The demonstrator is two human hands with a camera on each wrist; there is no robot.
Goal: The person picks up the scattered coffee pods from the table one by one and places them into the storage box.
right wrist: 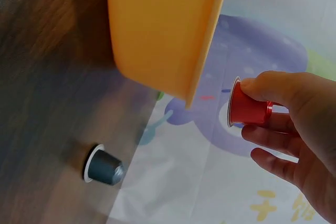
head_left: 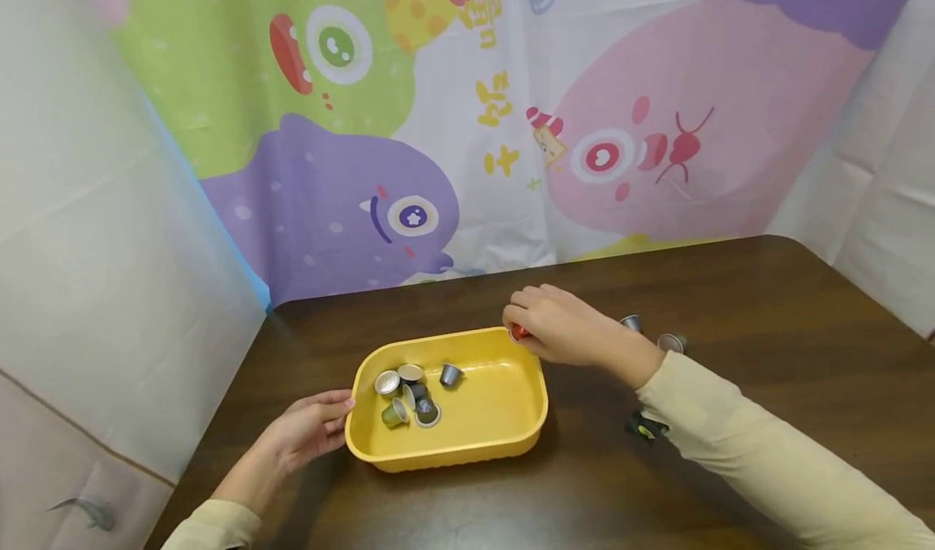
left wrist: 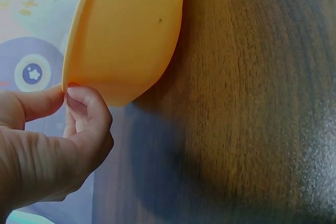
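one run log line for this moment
left hand: holds yellow tray rim | right hand: pinches red capsule at tray's edge

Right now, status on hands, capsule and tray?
Right hand pinches red capsule at the yellow tray rim. Left hand pinches the tray's near-left edge. Two grey capsules loose on table; path clear.

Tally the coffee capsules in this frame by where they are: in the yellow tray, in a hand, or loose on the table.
In the yellow tray: 5, as far as the cluster lets me separate them
In the right hand: 1, the red capsule
Loose on the table: 2, grey capsules behind the right wrist
Total: 8
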